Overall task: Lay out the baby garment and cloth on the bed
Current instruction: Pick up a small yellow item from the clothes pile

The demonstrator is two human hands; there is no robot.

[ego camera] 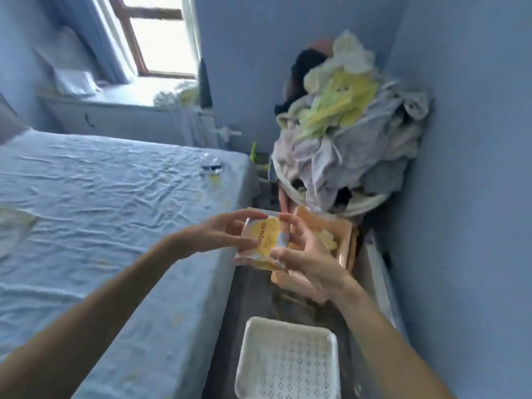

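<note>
I hold a small yellow-and-white plastic packet [263, 240] in the air between both hands, just off the bed's right edge. My left hand [221, 234] pinches its left side, fingers on top, thumb beneath. My right hand [302, 251] grips its right side with curled fingers. A pale cloth [13, 228] lies at the left edge of the wrinkled light-blue bed [115, 211].

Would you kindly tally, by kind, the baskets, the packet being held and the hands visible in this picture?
Baskets: 2, the white basket on the floor and the peach basket behind the hands.
Packets: 1, the yellow packet, held by both hands.
Hands: 2, the left hand and the right hand.
Total: 5
</note>
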